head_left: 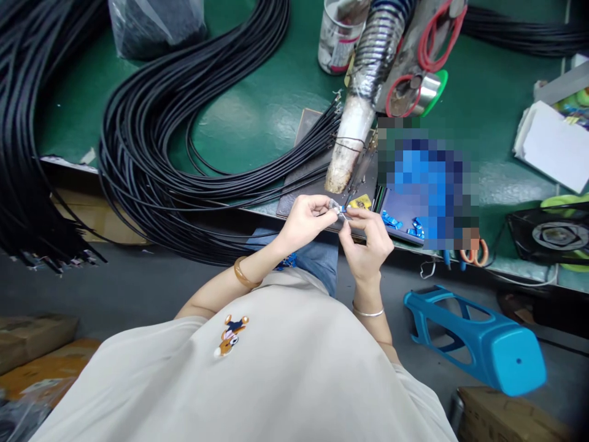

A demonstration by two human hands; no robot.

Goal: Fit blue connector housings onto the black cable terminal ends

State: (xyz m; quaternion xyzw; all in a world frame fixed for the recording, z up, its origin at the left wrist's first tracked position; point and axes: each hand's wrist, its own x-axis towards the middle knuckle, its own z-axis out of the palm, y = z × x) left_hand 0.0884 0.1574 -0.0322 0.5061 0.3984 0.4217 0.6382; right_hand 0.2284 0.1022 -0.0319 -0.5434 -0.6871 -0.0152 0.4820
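Both hands meet at the table's front edge, fingertips nearly touching. My left hand [309, 219] is closed in a pinch on a small whitish piece with thin wire ends [335, 208]. On the right, my right hand [368, 238] pinches at the same spot, beside a tiny blue bit [342, 209]; what exactly it grips is too small to name. A yellow label [360, 202] lies just beyond the fingers. The bundle of black cables [202, 178] curves in from the left, its stripped ends on a dark board [294, 196]. Small blue pieces [391, 220] lie in a dark tray [405, 205].
A metal duct nozzle [343, 156] hangs close above the hands. A can [338, 40] stands behind it. Orange-handled scissors [478, 253] and a black fan [556, 234] are at the right edge. A blue stool [515, 356] stands on the floor.
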